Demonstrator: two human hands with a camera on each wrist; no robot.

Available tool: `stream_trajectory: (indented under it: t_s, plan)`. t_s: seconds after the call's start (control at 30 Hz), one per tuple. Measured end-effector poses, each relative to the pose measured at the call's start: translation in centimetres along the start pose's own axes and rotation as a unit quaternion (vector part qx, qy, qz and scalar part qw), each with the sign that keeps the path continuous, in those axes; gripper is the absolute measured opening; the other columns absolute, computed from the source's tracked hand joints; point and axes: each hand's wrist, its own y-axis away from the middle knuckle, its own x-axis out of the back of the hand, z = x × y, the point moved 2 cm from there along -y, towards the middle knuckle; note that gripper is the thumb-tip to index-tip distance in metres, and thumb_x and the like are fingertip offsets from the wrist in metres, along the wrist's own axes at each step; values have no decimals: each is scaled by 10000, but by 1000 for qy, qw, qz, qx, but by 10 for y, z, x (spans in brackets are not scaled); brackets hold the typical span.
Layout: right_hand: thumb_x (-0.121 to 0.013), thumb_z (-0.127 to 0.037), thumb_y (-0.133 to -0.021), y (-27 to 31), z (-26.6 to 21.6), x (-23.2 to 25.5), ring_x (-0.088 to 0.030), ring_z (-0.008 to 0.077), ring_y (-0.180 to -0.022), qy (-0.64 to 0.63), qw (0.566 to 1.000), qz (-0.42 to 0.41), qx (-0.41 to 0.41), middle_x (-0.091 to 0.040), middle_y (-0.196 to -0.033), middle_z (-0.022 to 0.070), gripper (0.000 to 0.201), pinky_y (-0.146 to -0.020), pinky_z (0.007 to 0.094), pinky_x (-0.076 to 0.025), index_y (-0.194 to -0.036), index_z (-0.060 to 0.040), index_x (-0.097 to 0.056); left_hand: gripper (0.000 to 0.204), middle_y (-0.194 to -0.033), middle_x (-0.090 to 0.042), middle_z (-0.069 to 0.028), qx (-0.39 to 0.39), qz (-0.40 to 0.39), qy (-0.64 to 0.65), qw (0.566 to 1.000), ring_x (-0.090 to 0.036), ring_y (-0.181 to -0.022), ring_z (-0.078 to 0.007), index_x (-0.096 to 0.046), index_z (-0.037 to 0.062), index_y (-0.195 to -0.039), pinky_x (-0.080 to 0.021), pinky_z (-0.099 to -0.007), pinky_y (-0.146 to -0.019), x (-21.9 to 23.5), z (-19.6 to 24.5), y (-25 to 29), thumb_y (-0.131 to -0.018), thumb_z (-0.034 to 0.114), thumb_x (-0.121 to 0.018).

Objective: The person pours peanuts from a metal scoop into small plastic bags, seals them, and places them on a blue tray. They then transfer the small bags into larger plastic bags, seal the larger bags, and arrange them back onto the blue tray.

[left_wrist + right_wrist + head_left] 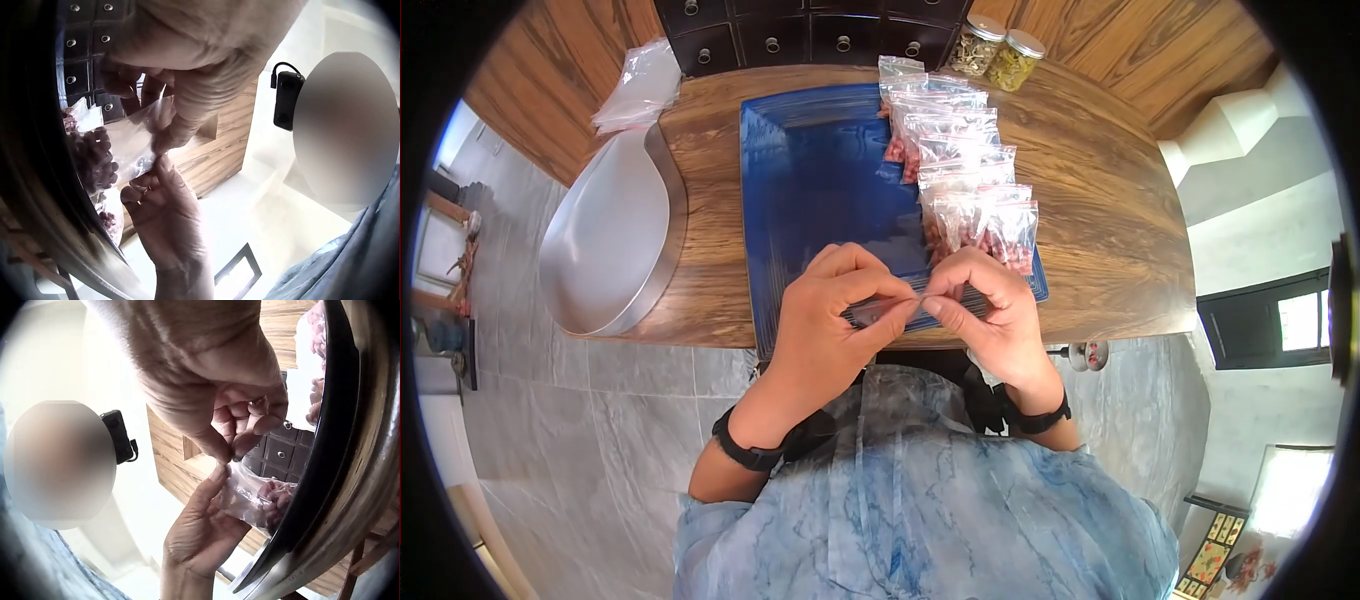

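Both hands meet over the front edge of a blue tray [830, 180]. The left hand [835, 305] and the right hand [990, 315] pinch the top edge of one small clear bag, thumbs and forefingers nearly touching. In the left wrist view the bag [134, 134] hangs from the fingertips with reddish-brown pieces [97, 159] in its lower part. The right wrist view shows the same bag [247, 497] below the right fingertips, its pieces [275, 500] at the bottom. Several filled zip bags [965, 170] overlap in a row on the tray's right side.
A white teardrop-shaped tray [605, 235] lies at the left, with flat empty bags [640, 85] behind it. Two lidded jars [1014, 62] stand at the back beside a dark drawer cabinet [810, 35]. The wooden table's front edge [1120, 335] curves before the person.
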Motion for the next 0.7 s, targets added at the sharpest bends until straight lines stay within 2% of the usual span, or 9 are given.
stream_trajectory:
  t_s: [0.1,0.2,0.4,0.57,0.7]
  plan:
    - [-657,-2,-821,-1,1,2,-554,125,-752,7,1000,-5,6,-589,-835,45,67,-645,253,-447,-868,-9,-610,114,-792,-594,-43,-3,-3,7,1000,-561,-772,-184,-692,50,-829,-452,-288,-656,-1,-2,-1,-722,69,-727]
    - [-659,-1,-818,-1,1,3,-561,130,-755,0,1000,-1,1,-589,-841,51,70,-648,254,-451,-868,-8,-610,103,-809,-599,-48,26,13,49,998,-579,-756,-165,-685,39,-840,-465,-268,-652,1,-1,1,-741,46,-711]
    - [-662,6,-811,-2,1,2,-567,133,-764,-9,1000,0,-5,-592,-839,53,72,-651,253,-449,-861,-4,-611,93,-833,-596,-53,20,-2,52,998,-595,-724,-128,-675,16,-859,-482,-244,-650,1,0,1,-767,10,-689]
    - [-665,2,-808,-1,3,5,-563,127,-766,10,1000,-11,10,-593,-839,48,74,-663,245,-444,-861,-6,-613,103,-849,-607,-54,17,-5,51,999,-609,-731,-122,-674,9,-871,-489,-231,-637,1,3,1,-769,3,-689]
    - [-663,-8,-819,0,8,7,-551,112,-762,-15,1000,2,-12,-596,-844,41,71,-670,243,-442,-870,-5,-614,103,-848,-624,-62,14,20,30,999,-614,-722,-127,-677,7,-874,-494,-228,-603,9,-4,3,-772,-3,-683]
